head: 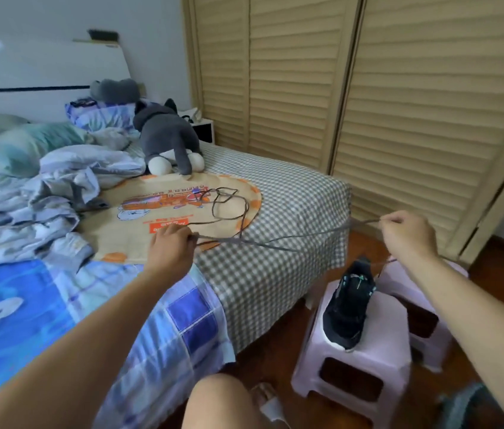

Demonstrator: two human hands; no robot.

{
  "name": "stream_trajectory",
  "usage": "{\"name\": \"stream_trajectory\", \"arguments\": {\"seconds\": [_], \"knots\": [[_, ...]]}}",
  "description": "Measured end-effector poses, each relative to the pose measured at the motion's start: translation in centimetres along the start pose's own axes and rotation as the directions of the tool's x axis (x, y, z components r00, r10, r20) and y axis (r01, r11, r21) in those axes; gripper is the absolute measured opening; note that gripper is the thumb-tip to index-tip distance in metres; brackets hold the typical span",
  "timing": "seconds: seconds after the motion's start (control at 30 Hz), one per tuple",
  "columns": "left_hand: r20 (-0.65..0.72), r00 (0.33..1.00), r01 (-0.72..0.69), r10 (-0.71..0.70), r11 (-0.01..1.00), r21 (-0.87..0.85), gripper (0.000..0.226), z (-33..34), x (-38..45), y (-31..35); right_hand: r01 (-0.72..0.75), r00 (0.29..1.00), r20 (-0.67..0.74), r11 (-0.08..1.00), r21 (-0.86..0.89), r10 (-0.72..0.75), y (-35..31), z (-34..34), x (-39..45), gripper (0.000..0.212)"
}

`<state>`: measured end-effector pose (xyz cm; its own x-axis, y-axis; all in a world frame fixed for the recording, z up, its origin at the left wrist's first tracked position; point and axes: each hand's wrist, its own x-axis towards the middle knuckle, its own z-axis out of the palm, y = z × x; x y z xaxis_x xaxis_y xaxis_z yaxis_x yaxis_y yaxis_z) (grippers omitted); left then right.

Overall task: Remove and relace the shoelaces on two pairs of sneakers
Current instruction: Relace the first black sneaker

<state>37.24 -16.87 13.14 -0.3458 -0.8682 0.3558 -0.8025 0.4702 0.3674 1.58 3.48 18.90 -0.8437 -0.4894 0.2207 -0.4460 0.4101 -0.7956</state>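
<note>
Left hand [170,244] — over the bed's edge, fingers curled, pinching one end of a grey shoelace [275,246] at the fingertips.

Right hand [408,233] — raised above the floor gap by the bed corner, thumb and fingers closed on the other end of the same lace. The lace runs between the two hands in a shallow sag, doubled for part of its length; how many strands there are near the right hand is blurred and hard to tell.

Second lace [229,209] — dark, loose, lying in loops on a paper bag [139,224] with orange print, just beyond the left hand. Whether it touches the held lace near the left fingertips cannot be made out.

Black sneaker [349,308] — with teal accents, on a pale pink plastic stool [352,363], below and between the hands, nearer the right one. Its eyelets are too small to read. A thin strand near the shoe's far end is unclear.

Second pink stool [423,308] — behind the first, partly hidden by the right forearm.

Bed [275,193] — checked sheet, rumpled blue bedding at left, grey plush toy [167,137] beyond the bag.

Louvred wardrobe doors [368,88] — behind the bed.

Lower edge — a bare knee and a pale object on the wooden floor, cut off.
</note>
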Motion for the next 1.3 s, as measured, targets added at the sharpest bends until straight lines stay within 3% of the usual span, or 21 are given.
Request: {"name": "stream_trajectory", "arguments": {"seconds": [0.07, 0.13, 0.2, 0.27, 0.33, 0.37, 0.4, 0.47, 0.53, 0.57, 0.63, 0.7, 0.73, 0.8, 0.87, 0.93, 1.0, 1.07, 1.13, 1.2, 1.3], "knots": [[0.078, 0.996, 0.067, -0.049, 0.968, -0.242, 0.022, -3.6, 0.0, 2.8, 0.030, 0.997, 0.075, 0.998, 0.056, -0.034, -0.5, 1.1, -0.6, 0.019], [0.249, 0.968, 0.078, 0.042, 0.889, -0.451, 0.026, -6.9, -0.6, 7.2, 0.058, 0.986, 0.143, 0.986, 0.157, -0.081, -1.9, 2.0, -1.2, 0.023], [0.354, 0.914, 0.001, 0.199, 0.871, -0.492, 0.024, -9.5, -1.8, 12.2, 0.038, 0.947, 0.297, 0.958, 0.286, -0.127, -3.5, 1.7, -2.2, 0.033], [0.456, 0.834, -0.051, 0.312, 0.865, -0.499, 0.016, -10.6, -3.4, 16.6, -0.001, 0.824, 0.524, 0.924, 0.383, -0.216, -4.4, 0.3, -4.4, 0.036], [0.598, 0.698, 0.041, 0.393, 0.813, -0.581, 0.007, -10.2, -4.7, 19.4, 0.013, 0.671, 0.662, 0.898, 0.439, -0.333, -4.6, -1.3, -7.1, 0.041], [0.653, 0.618, 0.091, 0.437, 0.786, -0.612, 0.004, -9.6, -5.3, 20.7, 0.063, 0.642, 0.671, 0.898, 0.436, -0.372, -4.1, -2.6, -8.3, 0.047], [0.682, 0.546, 0.102, 0.486, 0.770, -0.630, 0.007, -8.7, -5.9, 21.9, 0.153, 0.651, 0.650, 0.906, 0.394, -0.392, -3.0, -4.0, -9.2, 0.052], [0.702, 0.407, 0.068, 0.585, 0.747, -0.662, 0.015, -5.7, -6.9, 23.8, 0.252, 0.706, 0.608, 0.931, 0.264, -0.363, 0.2, -6.9, -10.8, 0.040], [0.716, 0.249, 0.075, 0.652, 0.724, -0.686, 0.022, -1.8, -8.4, 25.4, 0.170, 0.748, 0.624, 0.974, 0.152, -0.228, 4.6, -9.5, -12.5, 0.033], [0.730, 0.203, 0.075, 0.652, 0.733, -0.676, 0.022, 0.7, -9.0, 25.7, 0.113, 0.770, 0.622, 0.990, 0.088, -0.143, 6.9, -10.5, -13.4, 0.035], [0.752, 0.185, -0.017, 0.633, 0.767, -0.642, 0.020, 5.6, -10.0, 25.8, 0.001, 0.833, 0.553, 0.999, -0.048, 0.026, 12.6, -12.2, -14.8, 0.040], [0.737, 0.215, -0.039, 0.640, 0.760, -0.649, 0.020, 9.6, -10.8, 25.8, -0.177, 0.845, 0.481, 0.971, -0.162, 0.234, 18.2, -14.1, -16.5, 0.042], [0.723, 0.251, 0.029, 0.644, 0.741, -0.670, 0.023, 11.1, -11.3, 26.1, -0.250, 0.816, 0.474, 0.941, -0.227, 0.331, 20.6, -15.0, -17.6, 0.042], [0.706, 0.349, 0.235, 0.617, 0.671, -0.703, 0.033, 12.9, -12.5, 27.5, -0.360, 0.693, 0.548, 0.884, -0.298, 0.467, 23.8, -16.1, -20.1, 0.041], [0.700, 0.351, 0.430, 0.622, 0.557, -0.710, 0.034, 13.9, -14.4, 30.1, -0.399, 0.600, 0.614, 0.857, -0.325, 0.513, 25.2, -16.4, -22.0, 0.040], [0.680, 0.250, 0.537, 0.689, 0.485, -0.690, 0.034, 14.4, -16.3, 33.2, -0.289, 0.557, 0.642, 0.848, -0.444, 0.526, 26.0, -16.8, -22.6, 0.037], [0.643, 0.124, 0.486, 0.756, 0.519, -0.703, 0.037, 14.5, -17.7, 36.7, -0.185, 0.584, 0.652, 0.861, -0.474, 0.484, 26.4, -17.7, -22.2, 0.045], [0.610, -0.061, 0.290, 0.790, 0.598, -0.747, 0.043, 14.4, -18.8, 40.0, -0.296, 0.678, 0.641, 0.932, -0.210, 0.360, 25.4, -18.8, -21.3, 0.067], [0.612, -0.212, 0.142, 0.762, 0.643, -0.752, 0.056, 14.8, -19.9, 42.7, -0.404, 0.770, 0.600, 0.894, 0.194, 0.217, 24.1, -19.7, -19.8, 0.062], [0.670, -0.173, 0.091, 0.722, 0.689, -0.719, 0.060, 15.4, -20.7, 44.5, -0.419, 0.800, 0.563, 0.865, 0.276, 0.208, 23.2, -20.3, -18.1, 0.036], [0.771, -0.004, 0.070, 0.637, 0.769, -0.635, 0.062, 17.5, -21.2, 45.8, -0.541, 0.749, 0.569, 0.810, 0.228, 0.340, 24.0, -19.9, -16.4, 0.025]]}}
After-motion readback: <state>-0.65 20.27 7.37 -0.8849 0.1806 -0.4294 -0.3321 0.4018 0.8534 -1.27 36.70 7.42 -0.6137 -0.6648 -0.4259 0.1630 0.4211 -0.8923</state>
